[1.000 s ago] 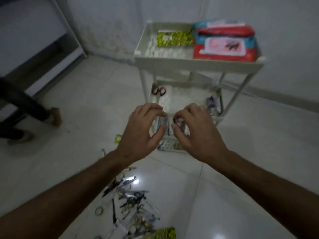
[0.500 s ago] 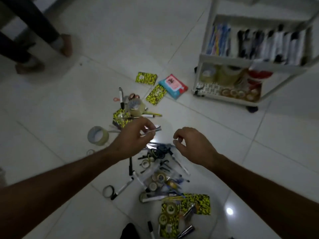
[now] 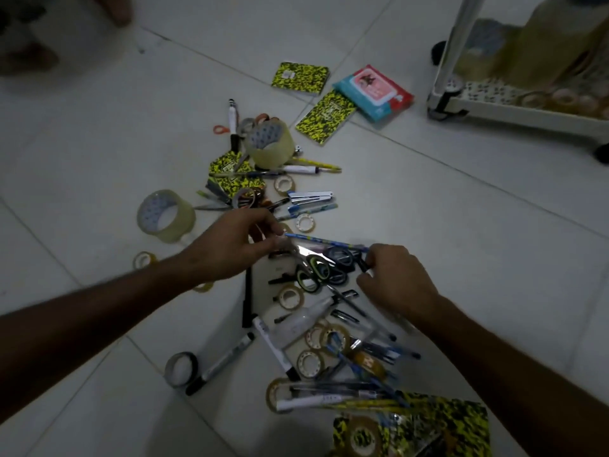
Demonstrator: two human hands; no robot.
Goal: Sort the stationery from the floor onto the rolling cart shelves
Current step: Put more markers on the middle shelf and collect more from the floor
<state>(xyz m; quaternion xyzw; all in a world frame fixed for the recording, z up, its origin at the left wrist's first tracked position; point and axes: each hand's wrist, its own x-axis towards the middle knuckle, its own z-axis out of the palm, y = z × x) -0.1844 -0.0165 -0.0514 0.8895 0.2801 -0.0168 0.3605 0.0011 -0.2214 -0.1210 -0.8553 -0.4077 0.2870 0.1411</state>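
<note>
the left hand (image 3: 230, 245) pinches one end of a blue pen (image 3: 324, 240) while the right hand (image 3: 392, 278) pinches its other end above the scissors (image 3: 316, 273).

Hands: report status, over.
Left hand pinching one end of a blue pen, right hand at the other end. Stationery pile on floor. Scissors directly beneath. Cart far right.
</note>
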